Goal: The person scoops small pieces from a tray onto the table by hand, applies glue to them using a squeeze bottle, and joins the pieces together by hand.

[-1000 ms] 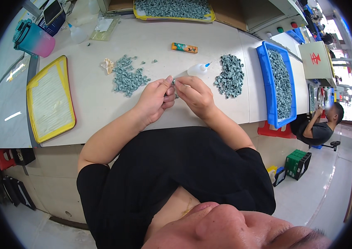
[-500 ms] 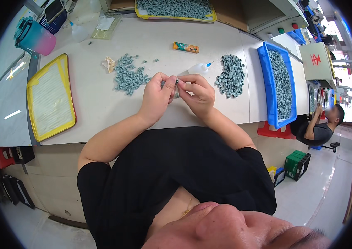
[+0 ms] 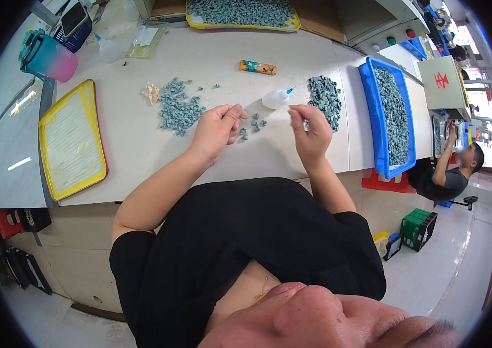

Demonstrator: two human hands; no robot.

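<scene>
Your left hand is curled with the thumb drawn to the forefinger, and your right hand has its thumb and forefinger narrowed together; whether either pinches a piece, you cannot tell from here. The two hands stand apart, and in the gap lies a small cluster of grey-green pieces, just beside your left fingertips. A loose pile of pieces spreads to the left of your left hand, with crumpled paper at its far side, while a darker pile sits just beyond and to the right of your right hand. The white squeeze bottle is close beyond your right fingertips, so the tighter side is there; farther out from both hands lies an orange box, with counter surface showing around it. Well left of your left hand, past a wide open stretch, is the yellow-rimmed tray, its lower corner near the counter's front edge. Right of your right hand, past the dark pile and a narrower strip of counter, the blue tray raises its wall, its near end at that edge. Both your forearms cross the front edge.
</scene>
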